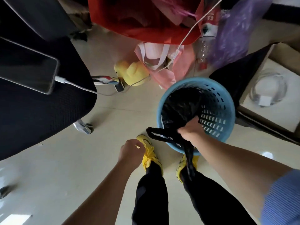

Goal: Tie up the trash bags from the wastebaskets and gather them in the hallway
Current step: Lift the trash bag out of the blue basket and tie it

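A blue perforated wastebasket (215, 88) stands on the floor just ahead of my yellow shoes. A black trash bag (178, 108) lines it, its top gathered and pulled toward me. My right hand (190, 129) is over the basket's near rim, closed around the bag's bunched neck; one black handle loop sticks out left and a strip hangs down past my right leg. My left hand (130, 149) hovers lower left of the basket, fingers curled closed, with a tiny pale scrap at the fingertips that I cannot identify.
A black office chair (48, 111) with a phone (27, 65) charging on it fills the left. Red, pink and purple bags (162, 21) and a yellow plush duck (131, 73) crowd the floor behind the basket. A cardboard box (267, 98) with a cable sits right.
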